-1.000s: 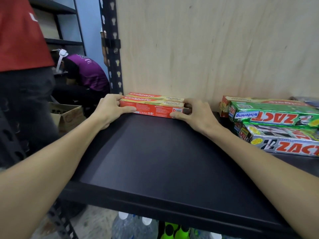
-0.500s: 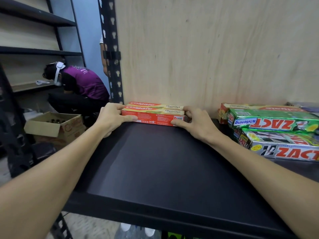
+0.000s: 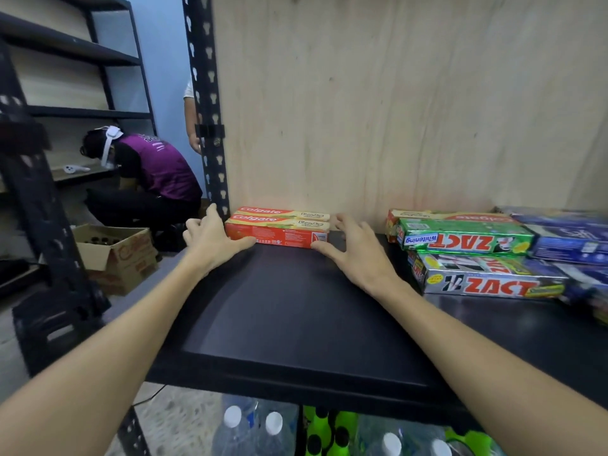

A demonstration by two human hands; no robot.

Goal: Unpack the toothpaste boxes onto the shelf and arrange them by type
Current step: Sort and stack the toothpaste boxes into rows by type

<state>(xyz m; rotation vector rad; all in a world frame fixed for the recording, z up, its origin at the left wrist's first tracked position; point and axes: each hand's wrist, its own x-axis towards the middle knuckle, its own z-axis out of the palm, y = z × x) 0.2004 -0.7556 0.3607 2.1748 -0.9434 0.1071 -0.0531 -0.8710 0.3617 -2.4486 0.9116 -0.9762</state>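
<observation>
Two red toothpaste boxes (image 3: 278, 227) lie side by side at the back left corner of the black shelf (image 3: 296, 324), long sides along the plywood back panel (image 3: 378, 110). Our left hand (image 3: 214, 238) sits at their left end, fingers spread and nearly straight, thumb tip touching the front box's lower face; nothing is gripped. Our right hand (image 3: 353, 248) sits at the right end, fingers splayed and relaxed, thumb touching the front corner; it holds nothing either. The step, as we judge it, is squaring this pair into place. To do it well, we press both ends evenly so the boxes stay parallel to the panel, labels up, and keep them flush against each other. To the right, well apart, lies a mixed heap: a green box (image 3: 464, 238), a silver box (image 3: 487, 281), another red box (image 3: 450, 216) behind them, and blue boxes (image 3: 572, 238) further right. That red one likely belongs with our pair. Sorting looks barely begun.
</observation>
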